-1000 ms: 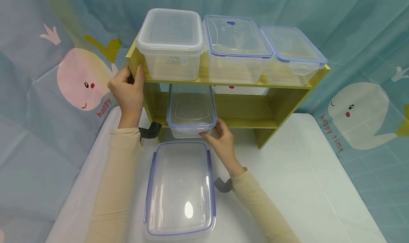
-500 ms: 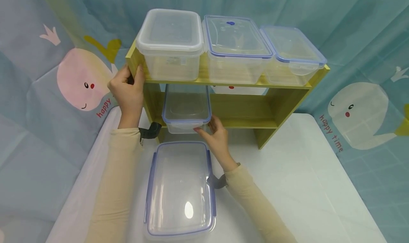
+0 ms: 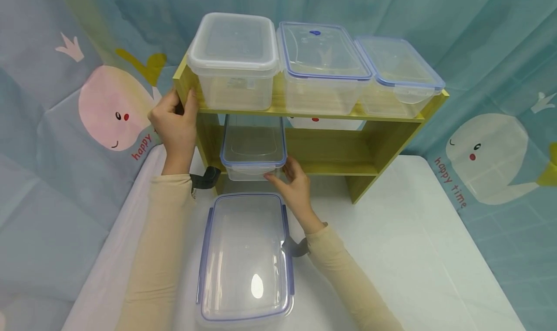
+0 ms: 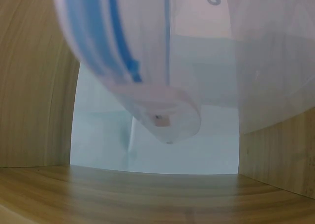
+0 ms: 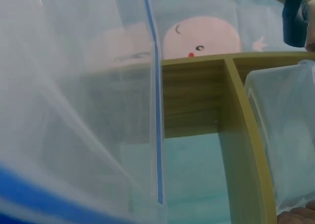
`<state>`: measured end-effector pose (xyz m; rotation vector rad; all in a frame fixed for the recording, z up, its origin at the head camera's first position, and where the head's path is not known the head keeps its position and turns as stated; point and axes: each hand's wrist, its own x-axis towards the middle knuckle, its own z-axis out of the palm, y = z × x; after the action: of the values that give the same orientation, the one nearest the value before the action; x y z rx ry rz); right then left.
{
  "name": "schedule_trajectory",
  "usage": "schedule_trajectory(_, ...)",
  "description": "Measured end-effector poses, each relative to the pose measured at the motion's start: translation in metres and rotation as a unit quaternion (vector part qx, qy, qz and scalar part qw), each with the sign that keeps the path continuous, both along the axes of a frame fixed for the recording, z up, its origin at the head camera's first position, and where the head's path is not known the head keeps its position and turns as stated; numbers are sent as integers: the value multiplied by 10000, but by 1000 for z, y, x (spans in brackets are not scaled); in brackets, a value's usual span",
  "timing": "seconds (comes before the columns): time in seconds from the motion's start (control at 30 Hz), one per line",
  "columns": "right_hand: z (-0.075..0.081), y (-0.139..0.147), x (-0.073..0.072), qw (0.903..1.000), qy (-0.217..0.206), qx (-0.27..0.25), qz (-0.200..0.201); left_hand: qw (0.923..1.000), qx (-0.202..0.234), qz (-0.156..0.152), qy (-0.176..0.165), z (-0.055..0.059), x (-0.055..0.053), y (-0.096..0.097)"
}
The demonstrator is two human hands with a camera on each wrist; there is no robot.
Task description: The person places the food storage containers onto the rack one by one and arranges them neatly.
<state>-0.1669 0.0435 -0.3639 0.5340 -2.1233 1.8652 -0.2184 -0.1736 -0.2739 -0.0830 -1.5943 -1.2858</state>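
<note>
My left hand [image 3: 175,125] grips the upper left side panel of a yellowish wooden shelf [image 3: 330,150]. My right hand [image 3: 296,191] holds the front right corner of a clear plastic food container [image 3: 254,145] with a blue-edged lid, thumb at the front and fingers along the side. That container lies on the shelf's middle board, at the left, its front end jutting out a little. In the left wrist view, part of a clear box with a blue edge [image 4: 118,32] shows close up, with wooden panels around it.
A large clear lidded box [image 3: 245,253] with blue side clips lies on the white table [image 3: 413,239] in front of the shelf. Atop the shelf stand a white-lidded box [image 3: 235,60] and two blue-rimmed boxes, one in the middle [image 3: 324,55] and one at right [image 3: 400,70].
The container in my right hand has shifted left and slightly back into the shelf, mostly in the first half second. My left hand stays on the side panel.
</note>
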Motion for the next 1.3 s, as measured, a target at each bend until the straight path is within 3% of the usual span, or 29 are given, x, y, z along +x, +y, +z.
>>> schedule_trajectory(0.33, -7, 13, 9, 9993, -331, -178, -92, 10000, -32, 0, 21, -1, -1, 1)
schedule_trajectory(0.8, -15, 28, 28, 9999, -15, -129, -111, 10000, 51, -66, -8, -1, -3, 0)
schedule_trajectory(1.03, -44, 36, 26, 9995, 172, -275, -58, 10000, 56, -71, -13, -1, -3, 0)
schedule_trajectory(1.3, -55, 45, 40, 9989, 285, -340, -136, 9998, 137, -108, -4, -2, -4, 1)
